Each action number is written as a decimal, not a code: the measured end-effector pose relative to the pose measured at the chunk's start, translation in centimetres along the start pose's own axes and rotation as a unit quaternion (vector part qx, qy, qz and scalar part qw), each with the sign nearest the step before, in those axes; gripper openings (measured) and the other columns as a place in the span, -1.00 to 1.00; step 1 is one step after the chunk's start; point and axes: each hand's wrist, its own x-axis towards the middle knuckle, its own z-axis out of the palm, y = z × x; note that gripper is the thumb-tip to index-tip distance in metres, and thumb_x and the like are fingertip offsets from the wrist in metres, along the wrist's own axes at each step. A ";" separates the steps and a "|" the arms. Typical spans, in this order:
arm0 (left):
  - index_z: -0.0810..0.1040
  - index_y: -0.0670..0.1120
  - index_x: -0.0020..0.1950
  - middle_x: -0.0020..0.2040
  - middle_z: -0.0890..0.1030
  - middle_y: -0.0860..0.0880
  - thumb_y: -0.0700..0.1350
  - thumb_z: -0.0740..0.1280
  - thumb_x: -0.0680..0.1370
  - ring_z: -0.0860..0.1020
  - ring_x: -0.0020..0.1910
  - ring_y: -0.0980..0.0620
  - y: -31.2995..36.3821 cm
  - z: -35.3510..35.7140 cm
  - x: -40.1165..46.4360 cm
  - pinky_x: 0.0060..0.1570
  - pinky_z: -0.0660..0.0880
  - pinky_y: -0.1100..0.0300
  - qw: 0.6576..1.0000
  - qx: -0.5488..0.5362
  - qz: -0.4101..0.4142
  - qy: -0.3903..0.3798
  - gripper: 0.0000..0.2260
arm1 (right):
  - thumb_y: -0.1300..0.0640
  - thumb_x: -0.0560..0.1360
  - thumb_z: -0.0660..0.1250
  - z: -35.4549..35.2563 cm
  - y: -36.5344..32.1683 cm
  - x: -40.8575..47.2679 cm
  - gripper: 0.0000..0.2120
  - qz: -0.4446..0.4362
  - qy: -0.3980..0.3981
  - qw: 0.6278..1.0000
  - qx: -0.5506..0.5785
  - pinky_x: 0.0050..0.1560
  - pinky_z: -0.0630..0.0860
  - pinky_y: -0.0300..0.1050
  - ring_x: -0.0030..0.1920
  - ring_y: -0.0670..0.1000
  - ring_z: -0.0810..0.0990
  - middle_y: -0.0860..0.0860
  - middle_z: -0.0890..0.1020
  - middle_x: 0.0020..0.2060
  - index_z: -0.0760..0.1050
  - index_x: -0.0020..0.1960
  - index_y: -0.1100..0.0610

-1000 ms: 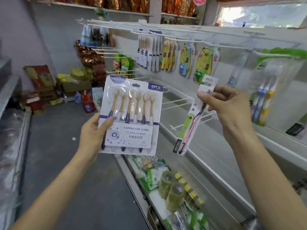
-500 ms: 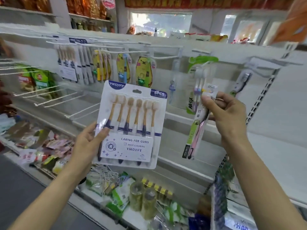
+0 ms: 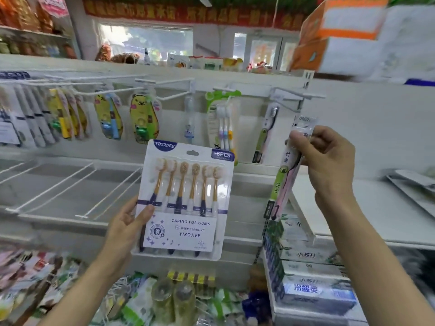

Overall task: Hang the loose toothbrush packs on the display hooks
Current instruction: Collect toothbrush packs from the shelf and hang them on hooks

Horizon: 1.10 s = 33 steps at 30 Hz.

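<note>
My left hand (image 3: 128, 228) grips the lower left edge of a white six-brush YIKOJIFE toothbrush pack (image 3: 186, 198), held upright in front of the shelf. My right hand (image 3: 326, 158) pinches the top of a narrow single-toothbrush pack (image 3: 286, 175) with a green and pink card, which hangs down from my fingers. Just up and left of that hand, a white display hook (image 3: 292, 95) sticks out of the rail, with a similar single pack (image 3: 266, 132) hanging under it. Further left, other hooks (image 3: 174, 96) carry more toothbrush packs.
Several white wire prongs (image 3: 70, 184) jut forward from the lower rail at left. Toothpaste boxes (image 3: 313, 278) are stacked at lower right, packets and jars (image 3: 174, 300) lie in the bottom tray. An orange and white carton (image 3: 348, 36) stands on the top right shelf.
My view has swung to the right along the display. Both hands keep their packs; the right hand with the narrow pack now sits just below the right-hand hook.
</note>
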 end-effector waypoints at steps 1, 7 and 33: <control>0.62 0.08 0.19 0.08 0.73 -0.04 0.39 0.60 0.09 0.71 0.01 0.01 -0.1 0.2 0.1 -0.12 0.65 0.21 1.000 -0.001 -0.007 -0.004 -0.24 | 0.15 0.49 0.50 -0.1 -0.1 0.2 -0.94 0.000 -0.003 1.000 -0.007 -0.13 0.63 -0.06 -0.16 0.03 0.72 0.05 0.73 -0.20 0.62 -0.07 0.08; 0.68 0.16 0.09 0.10 0.72 -0.09 0.38 0.63 -0.02 0.71 0.04 -0.05 -1.2 0.8 1.2 -0.07 0.67 0.14 0.999 -0.026 -0.029 -0.013 -0.27 | 0.15 0.50 0.49 0.1 0.3 0.7 -0.90 0.000 -0.022 1.000 -0.010 -0.11 0.65 -0.01 -0.14 0.08 0.72 0.12 0.73 -0.17 0.63 -0.02 0.14; 0.58 0.00 0.26 0.06 0.73 -0.14 -0.17 0.35 0.42 0.72 -0.03 -0.09 -1.5 1.3 2.1 -0.02 0.63 -0.03 0.999 -0.036 -0.034 0.017 -0.60 | 0.12 0.52 0.47 2.2 2.5 6.2 -0.85 0.012 -0.049 0.998 -0.023 -0.06 0.67 0.05 -0.12 0.08 0.74 0.11 0.74 -0.15 0.65 0.05 0.16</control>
